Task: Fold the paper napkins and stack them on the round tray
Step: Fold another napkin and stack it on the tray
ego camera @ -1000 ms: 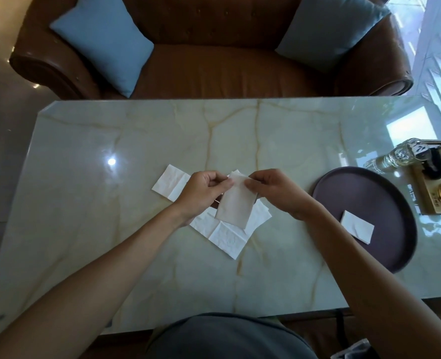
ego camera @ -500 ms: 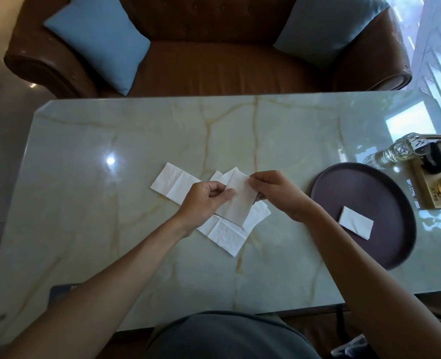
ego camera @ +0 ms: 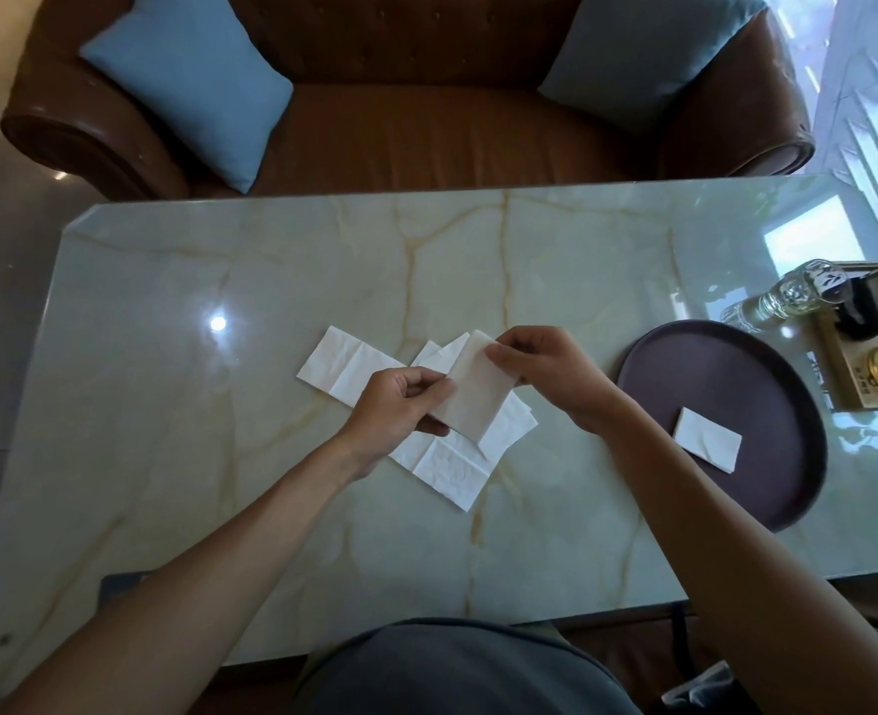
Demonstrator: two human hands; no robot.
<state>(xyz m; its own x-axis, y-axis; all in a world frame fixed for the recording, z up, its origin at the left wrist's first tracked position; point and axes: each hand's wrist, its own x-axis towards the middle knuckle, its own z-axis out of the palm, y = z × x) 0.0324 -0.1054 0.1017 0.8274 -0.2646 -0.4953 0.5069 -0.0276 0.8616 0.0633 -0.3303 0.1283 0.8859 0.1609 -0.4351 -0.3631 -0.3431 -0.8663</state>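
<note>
Two bare hands met over the middle of the marble table (ego camera: 251,508), both pinched on one partly folded napkin (ego camera: 478,399) held just above the surface. Left hand (ego camera: 400,410) gripped its lower left edge between thumb and fingers; right hand (ego camera: 545,369) nipped the upper right corner. How many layers the held napkin had could not be made out.

Unfolded napkins (ego camera: 442,467) lay overlapped beneath the hands, their count unclear because the hands and the held sheet covered the middle; one end (ego camera: 344,369) stuck out to the left.

Round dark tray (ego camera: 684,363) sat well apart to the right, bearing one folded napkin (ego camera: 707,440) near its centre.

Glass bottle (ego camera: 782,296) lay beside the tray's far rim, its label mark too small to read. Wooden box (ego camera: 859,379) was cut off at the right edge; print on it was illegible.

Brown leather sofa (ego camera: 426,136) with a blue cushion (ego camera: 189,85) and a grey-blue cushion (ego camera: 648,54) stood beyond the table, top cropped.
</note>
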